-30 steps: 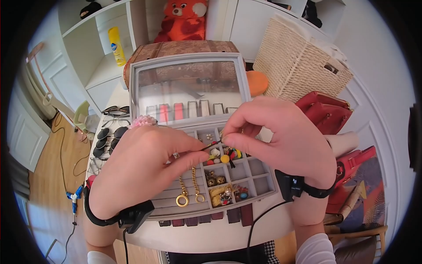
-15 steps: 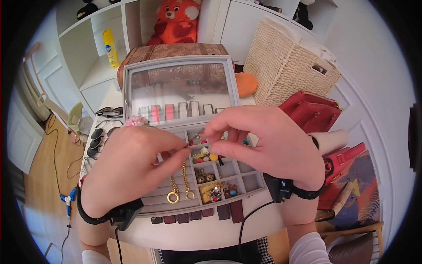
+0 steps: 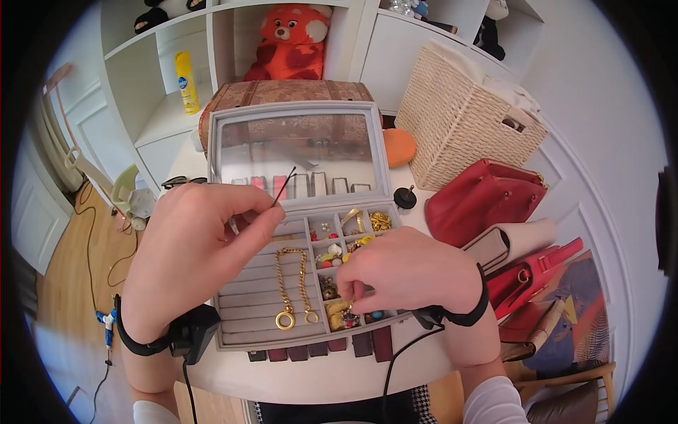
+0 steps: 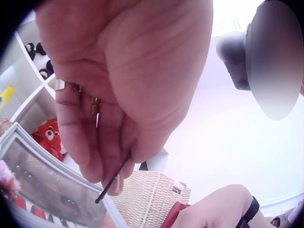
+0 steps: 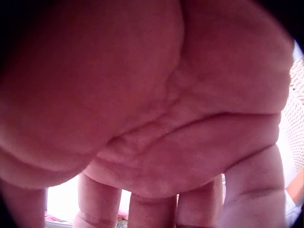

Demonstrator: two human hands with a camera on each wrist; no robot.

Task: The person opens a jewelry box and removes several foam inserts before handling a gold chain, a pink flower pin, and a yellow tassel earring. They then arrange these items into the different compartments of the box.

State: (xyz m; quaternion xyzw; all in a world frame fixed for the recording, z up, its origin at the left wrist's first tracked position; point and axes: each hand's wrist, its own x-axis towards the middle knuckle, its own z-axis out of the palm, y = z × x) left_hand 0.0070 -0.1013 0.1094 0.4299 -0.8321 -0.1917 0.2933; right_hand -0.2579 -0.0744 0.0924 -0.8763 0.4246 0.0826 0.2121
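My left hand (image 3: 201,247) pinches a thin dark hairpin (image 3: 284,187) between thumb and fingertips, above the left side of a grey jewelry box (image 3: 247,339). The pin's small rounded tip also shows in the left wrist view, below the fingers. Over the box's lower right compartments hangs my right hand (image 3: 417,275), thumb and index finger bent down to a cluster of silver and red jewelry (image 3: 349,319). The fingertips are partly hidden there, so I cannot tell whether they grip a piece. A gold chain (image 3: 281,283) with ring ends lies across the padded rows.
The box's glass lid (image 3: 296,145) stands raised against a brown patterned chest (image 3: 240,92). Several dark cases (image 3: 318,350) line the front edge. Red handbags (image 3: 480,198) and a wicker basket (image 3: 452,113) stand on the right. A cable (image 3: 395,360) trails from the right wrist.
Both hands were close together over the middle compartments, fingertips near each other. The left has moved left and up with the hairpin; the right has come down to the lower compartments.
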